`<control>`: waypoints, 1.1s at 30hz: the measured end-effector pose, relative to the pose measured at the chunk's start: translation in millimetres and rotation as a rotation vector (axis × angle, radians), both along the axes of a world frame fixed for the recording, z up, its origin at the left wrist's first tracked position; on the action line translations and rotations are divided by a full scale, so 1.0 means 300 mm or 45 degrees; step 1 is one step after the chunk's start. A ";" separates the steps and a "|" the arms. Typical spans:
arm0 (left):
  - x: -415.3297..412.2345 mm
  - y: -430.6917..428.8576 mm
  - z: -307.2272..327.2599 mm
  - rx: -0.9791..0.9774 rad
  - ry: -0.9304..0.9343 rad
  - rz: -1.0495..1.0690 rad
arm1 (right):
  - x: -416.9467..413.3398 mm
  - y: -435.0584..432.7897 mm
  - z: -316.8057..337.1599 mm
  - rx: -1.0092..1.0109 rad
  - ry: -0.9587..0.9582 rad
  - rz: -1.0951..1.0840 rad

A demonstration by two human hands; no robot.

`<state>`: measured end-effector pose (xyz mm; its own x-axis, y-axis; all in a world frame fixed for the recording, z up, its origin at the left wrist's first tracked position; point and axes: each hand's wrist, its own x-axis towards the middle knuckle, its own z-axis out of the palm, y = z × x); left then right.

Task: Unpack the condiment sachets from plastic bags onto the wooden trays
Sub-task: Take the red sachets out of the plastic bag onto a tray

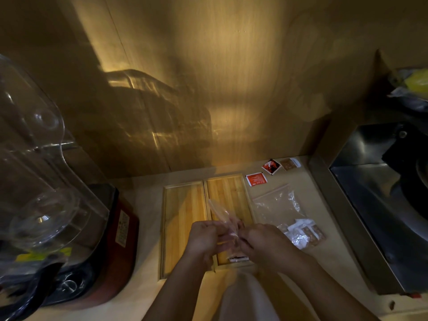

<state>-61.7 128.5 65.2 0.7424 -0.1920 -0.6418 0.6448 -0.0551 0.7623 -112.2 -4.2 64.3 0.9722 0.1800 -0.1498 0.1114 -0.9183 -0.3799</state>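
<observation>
Head view: your left hand [205, 237] and right hand [261, 242] both pinch a clear plastic bag [222, 214] above the right wooden tray [228, 193]. Beside it sits the left wooden tray [183, 218]; on the bench [148, 205], another bag of sachets [301, 232] lies right.

No legible text: print on the orange sachet [256, 179] and the red appliance's label [122, 228] is too blurred to read.
</observation>
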 end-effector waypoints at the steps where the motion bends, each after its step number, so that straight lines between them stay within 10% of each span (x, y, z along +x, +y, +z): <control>1: 0.003 0.005 -0.002 -0.033 0.029 0.006 | -0.003 -0.001 -0.005 0.042 -0.031 -0.032; 22: 0.013 0.018 -0.063 -0.153 -0.253 -0.145 | 0.034 0.012 -0.035 0.910 0.056 -0.499; 33: 0.039 0.030 -0.110 -0.102 -0.433 -0.127 | 0.108 0.011 -0.019 0.663 0.373 -0.387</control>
<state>-50.0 137.5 32.1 0.8858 -0.3143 -0.3414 0.3481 -0.0364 0.9367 -79.8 -0.9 58.7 0.9234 0.0250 -0.3831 -0.2984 -0.5809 -0.7573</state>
